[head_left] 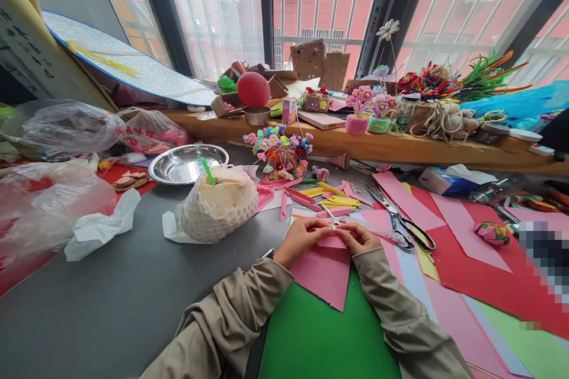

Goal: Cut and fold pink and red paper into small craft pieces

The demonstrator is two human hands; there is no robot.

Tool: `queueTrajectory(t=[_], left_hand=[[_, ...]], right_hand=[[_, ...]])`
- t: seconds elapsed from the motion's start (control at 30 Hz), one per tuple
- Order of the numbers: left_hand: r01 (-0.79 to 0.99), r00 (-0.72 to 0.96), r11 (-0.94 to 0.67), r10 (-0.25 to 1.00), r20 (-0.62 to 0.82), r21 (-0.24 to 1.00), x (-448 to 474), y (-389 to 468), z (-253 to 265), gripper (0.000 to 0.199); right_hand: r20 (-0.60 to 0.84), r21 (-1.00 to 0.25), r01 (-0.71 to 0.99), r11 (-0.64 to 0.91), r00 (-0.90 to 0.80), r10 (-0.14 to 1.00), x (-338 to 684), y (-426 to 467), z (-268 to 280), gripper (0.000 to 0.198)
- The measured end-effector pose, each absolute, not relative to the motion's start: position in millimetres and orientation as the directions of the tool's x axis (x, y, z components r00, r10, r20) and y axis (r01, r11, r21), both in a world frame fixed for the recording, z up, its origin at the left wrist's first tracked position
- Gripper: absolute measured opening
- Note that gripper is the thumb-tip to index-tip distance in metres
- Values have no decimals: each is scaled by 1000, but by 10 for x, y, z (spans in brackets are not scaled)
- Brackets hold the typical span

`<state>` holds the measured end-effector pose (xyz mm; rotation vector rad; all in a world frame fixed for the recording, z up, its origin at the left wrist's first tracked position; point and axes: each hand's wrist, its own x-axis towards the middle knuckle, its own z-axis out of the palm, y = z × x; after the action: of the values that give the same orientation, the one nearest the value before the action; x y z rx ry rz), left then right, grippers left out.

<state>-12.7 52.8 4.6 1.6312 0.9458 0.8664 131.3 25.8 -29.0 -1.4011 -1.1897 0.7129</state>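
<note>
My left hand (pixel 299 243) and my right hand (pixel 361 239) meet in the middle, fingertips nearly touching. Both are closed, pinching a small piece of pink paper (pixel 332 242) between them. Beneath lies a larger pink sheet (pixel 324 275), resting on green paper (pixel 329 337). Just beyond the fingers, folded pink and yellow paper strips (pixel 340 203) are scattered, with a small pair of scissors partly hidden by the fingers. Large black-handled scissors (pixel 402 224) lie open to the right of my right hand.
Left of my hands stands a net-wrapped coconut (pixel 220 204) with a green straw, near a steel plate (pixel 186 160). Crumpled tissue (pixel 104 225) and plastic bags (pixel 48 201) fill the left. Coloured sheets (pixel 471 254) cover the right. Behind, crafted flowers (pixel 280 148) stand before a cluttered ledge (pixel 324 136).
</note>
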Motion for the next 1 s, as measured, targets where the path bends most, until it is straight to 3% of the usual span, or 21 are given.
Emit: queueTrajectory(t=[1.0], left_hand=[[254,376,-371,889,262,893,-123,484,54,25]], right_hand=[[117,-986,153,71,315,942,1251,199,-191,27]])
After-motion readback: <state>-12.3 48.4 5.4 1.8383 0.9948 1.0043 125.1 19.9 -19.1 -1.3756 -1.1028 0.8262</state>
